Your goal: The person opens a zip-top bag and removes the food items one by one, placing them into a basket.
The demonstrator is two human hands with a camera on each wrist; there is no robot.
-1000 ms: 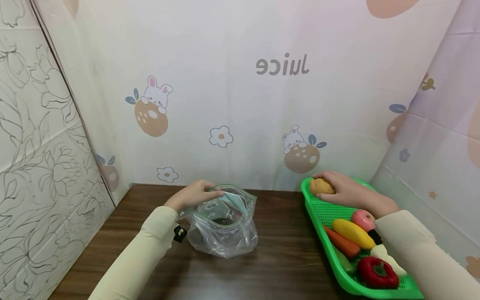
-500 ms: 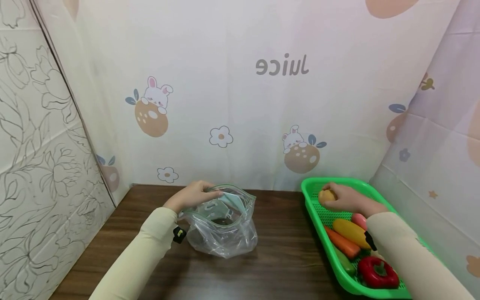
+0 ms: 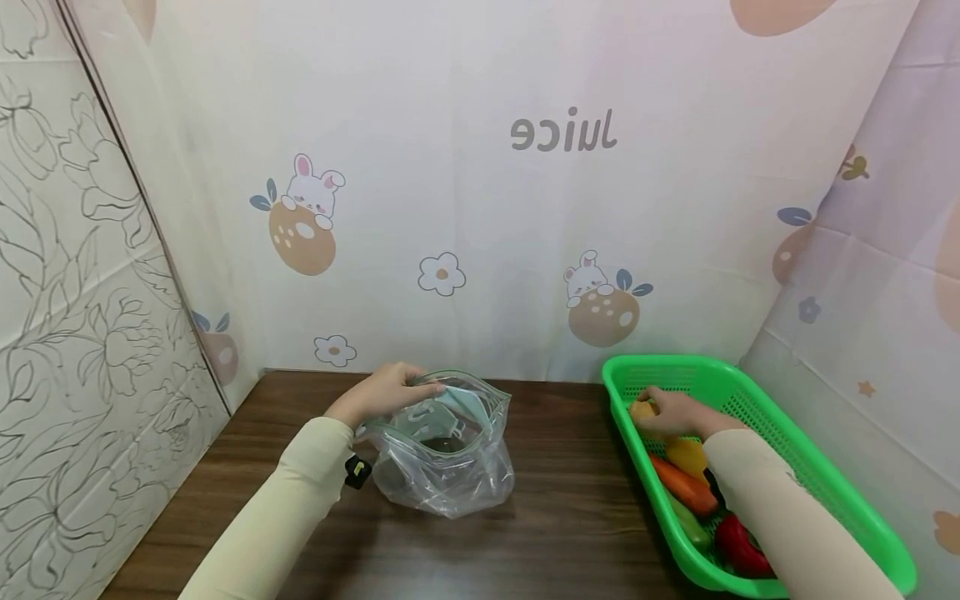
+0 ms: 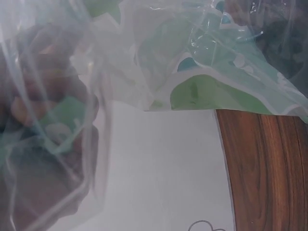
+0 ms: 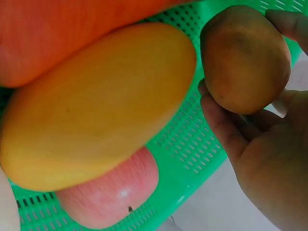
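Note:
In the head view, my left hand (image 3: 386, 393) pinches the rim of a clear zip bag (image 3: 450, 483), which stands with its mouth apart on the table. A folded light-blue and white item (image 3: 465, 406) shows inside the mouth. My right hand (image 3: 672, 411) grips a potato (image 3: 642, 415) within the green basket (image 3: 636, 467), near its left wall. The right wrist view has the fingers and thumb around the potato (image 5: 244, 60), beside a yellow mango-like fruit (image 5: 101, 106). In the left wrist view, clear plastic hides much of the left hand (image 4: 48, 125).
In the basket lie a carrot (image 3: 684, 486), a green vegetable (image 3: 688, 521) and a red bell pepper (image 3: 738, 546). The right wrist view adds a pink apple (image 5: 115, 192). Brown wooden table (image 3: 555, 517) lies between bag and basket. A printed curtain (image 3: 495, 200) stands behind.
The right hand has brought the potato from the basket's far-left corner nearer to me, beside the yellow fruit. Its sleeve now covers more of the basket's contents. The left hand and bag have hardly moved.

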